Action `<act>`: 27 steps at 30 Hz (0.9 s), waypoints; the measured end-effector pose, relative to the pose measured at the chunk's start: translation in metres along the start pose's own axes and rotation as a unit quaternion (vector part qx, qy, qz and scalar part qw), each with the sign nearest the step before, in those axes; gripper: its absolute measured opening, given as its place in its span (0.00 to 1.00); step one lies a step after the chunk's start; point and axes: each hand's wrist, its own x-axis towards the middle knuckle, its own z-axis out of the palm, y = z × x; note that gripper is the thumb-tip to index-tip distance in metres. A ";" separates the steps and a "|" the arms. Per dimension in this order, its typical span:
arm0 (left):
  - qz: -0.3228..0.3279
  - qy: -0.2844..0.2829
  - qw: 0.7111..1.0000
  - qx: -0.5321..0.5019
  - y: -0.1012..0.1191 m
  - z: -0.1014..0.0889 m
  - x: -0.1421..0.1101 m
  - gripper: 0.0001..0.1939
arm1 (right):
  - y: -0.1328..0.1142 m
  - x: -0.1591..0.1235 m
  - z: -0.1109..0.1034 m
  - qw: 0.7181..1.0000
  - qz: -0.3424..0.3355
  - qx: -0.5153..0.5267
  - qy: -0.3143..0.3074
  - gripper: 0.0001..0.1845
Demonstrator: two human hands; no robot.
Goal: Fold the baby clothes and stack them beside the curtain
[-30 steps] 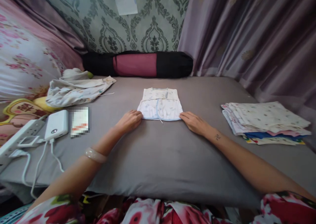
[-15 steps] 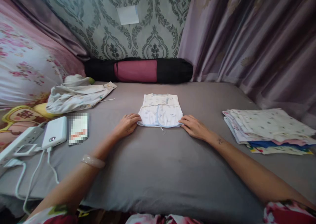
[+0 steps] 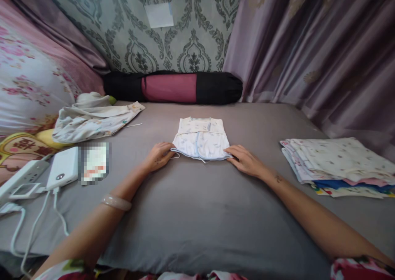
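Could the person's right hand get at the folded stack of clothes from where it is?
Probably yes: only grey sheet shows between the right hand and the folded stack. Its fingers are at the small white garment's hem, though, so they would likely have to let go first.

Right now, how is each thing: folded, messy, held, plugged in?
Small top: spread flat
Left hand: fingers pinching its left corner
Right hand: fingers pinching its right corner
Clothes pile: folded, stacked
Loose cloth: rumpled
White box: cable plugged in
Long bag: lying down
Curtain: hanging
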 end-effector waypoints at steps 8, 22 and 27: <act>-0.097 0.067 0.992 -0.041 -0.004 0.005 0.013 0.15 | 0.003 0.028 0.006 0.985 0.107 0.062 0.119 0.13; -0.156 0.253 0.955 -0.007 -0.024 0.038 0.083 0.13 | 0.024 0.103 0.025 0.940 0.262 -0.060 0.212 0.21; -0.178 0.243 0.953 0.021 -0.042 0.048 0.108 0.13 | 0.038 0.125 0.023 0.935 0.301 -0.102 0.160 0.20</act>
